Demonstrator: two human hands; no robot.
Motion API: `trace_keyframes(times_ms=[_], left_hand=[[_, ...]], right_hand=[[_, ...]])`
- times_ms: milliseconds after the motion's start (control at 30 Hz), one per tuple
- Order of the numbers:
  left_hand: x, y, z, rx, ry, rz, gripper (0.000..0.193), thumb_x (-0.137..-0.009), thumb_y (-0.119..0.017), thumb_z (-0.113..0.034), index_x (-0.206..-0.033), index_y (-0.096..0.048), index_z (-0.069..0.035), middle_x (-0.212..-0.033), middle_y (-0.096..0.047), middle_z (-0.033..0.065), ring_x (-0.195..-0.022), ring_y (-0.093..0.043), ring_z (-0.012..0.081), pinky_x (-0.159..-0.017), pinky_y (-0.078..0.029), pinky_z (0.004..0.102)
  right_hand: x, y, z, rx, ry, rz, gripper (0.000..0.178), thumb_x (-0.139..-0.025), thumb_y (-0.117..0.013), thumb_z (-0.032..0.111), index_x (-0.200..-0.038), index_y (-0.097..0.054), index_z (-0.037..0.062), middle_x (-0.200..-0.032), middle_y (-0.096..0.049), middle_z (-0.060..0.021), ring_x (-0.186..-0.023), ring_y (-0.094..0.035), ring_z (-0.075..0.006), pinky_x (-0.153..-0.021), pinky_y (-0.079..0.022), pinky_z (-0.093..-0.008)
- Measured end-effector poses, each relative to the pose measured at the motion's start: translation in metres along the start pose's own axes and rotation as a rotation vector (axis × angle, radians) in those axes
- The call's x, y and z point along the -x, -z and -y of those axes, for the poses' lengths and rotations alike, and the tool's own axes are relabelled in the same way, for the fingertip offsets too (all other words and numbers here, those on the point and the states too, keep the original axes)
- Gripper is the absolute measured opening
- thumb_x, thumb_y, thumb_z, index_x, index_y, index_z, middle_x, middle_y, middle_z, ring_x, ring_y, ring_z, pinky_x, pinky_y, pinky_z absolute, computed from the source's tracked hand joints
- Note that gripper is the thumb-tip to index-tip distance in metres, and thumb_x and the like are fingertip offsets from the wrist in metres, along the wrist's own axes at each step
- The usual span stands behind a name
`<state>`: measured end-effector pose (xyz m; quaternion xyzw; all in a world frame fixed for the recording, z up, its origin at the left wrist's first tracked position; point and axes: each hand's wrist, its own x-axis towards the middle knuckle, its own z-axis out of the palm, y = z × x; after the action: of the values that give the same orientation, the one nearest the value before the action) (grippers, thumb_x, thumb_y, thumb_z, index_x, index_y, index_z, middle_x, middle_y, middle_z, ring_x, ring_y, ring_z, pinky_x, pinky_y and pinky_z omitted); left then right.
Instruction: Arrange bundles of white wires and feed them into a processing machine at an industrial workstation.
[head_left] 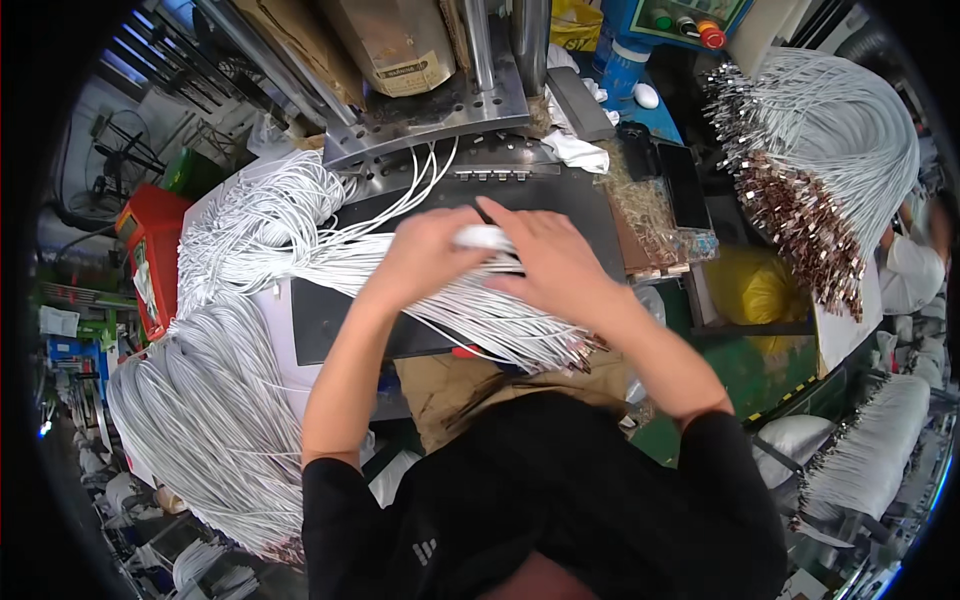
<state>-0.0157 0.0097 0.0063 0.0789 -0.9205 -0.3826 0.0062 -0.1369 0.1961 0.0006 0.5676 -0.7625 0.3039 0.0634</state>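
Note:
A thick bundle of white cables (350,262) lies slantwise across a dark board (325,335), its metal-tipped ends (578,352) nearest my right forearm. Over the bundle, my left hand (432,255) is bent and slightly blurred, its fingers closed at one end of a blurred white piece (485,237). What that piece is, I cannot make out. My right hand (562,262) faces it from the other side, with fingers stretched out and thumb apart above the cables. Some loose cables (425,180) run from the bundle up to the metal machine.
A metal machine base (430,135) stands beyond the board. More cables (210,400) hang down at left beside a red box (150,250). At right are a black phone (682,185), a looped cable bundle (840,130) with brownish ends and a yellow bag (755,285).

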Motion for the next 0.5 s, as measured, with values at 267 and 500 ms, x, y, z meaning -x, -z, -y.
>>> trace_keyframes(times_ms=[267, 500], left_hand=[[0.043, 0.018, 0.084, -0.242, -0.083, -0.168, 0.014, -0.091, -0.062, -0.011, -0.099, -0.067, 0.0, -0.094, -0.066, 0.0189, -0.089, -0.066, 0.0329, -0.078, -0.051, 0.0394], [0.033, 0.031, 0.07, 0.0, 0.067, -0.348, 0.019, -0.094, -0.061, -0.016, -0.093, -0.068, 0.001, -0.095, -0.067, 0.017, -0.089, -0.064, 0.0355, -0.078, -0.051, 0.0405]], right_hand=[[-0.057, 0.006, -0.005, 0.303, 0.179, 0.293, 0.035, -0.088, -0.068, 0.026, -0.115, -0.066, 0.004, -0.099, -0.071, -0.0111, -0.102, -0.067, -0.0311, -0.085, -0.051, -0.0414], [-0.024, -0.052, -0.046, -0.14, -0.173, 0.348, 0.032, -0.085, -0.067, 0.021, -0.113, -0.067, 0.006, -0.089, -0.068, -0.0093, -0.088, -0.067, -0.0282, -0.083, -0.051, -0.0408]])
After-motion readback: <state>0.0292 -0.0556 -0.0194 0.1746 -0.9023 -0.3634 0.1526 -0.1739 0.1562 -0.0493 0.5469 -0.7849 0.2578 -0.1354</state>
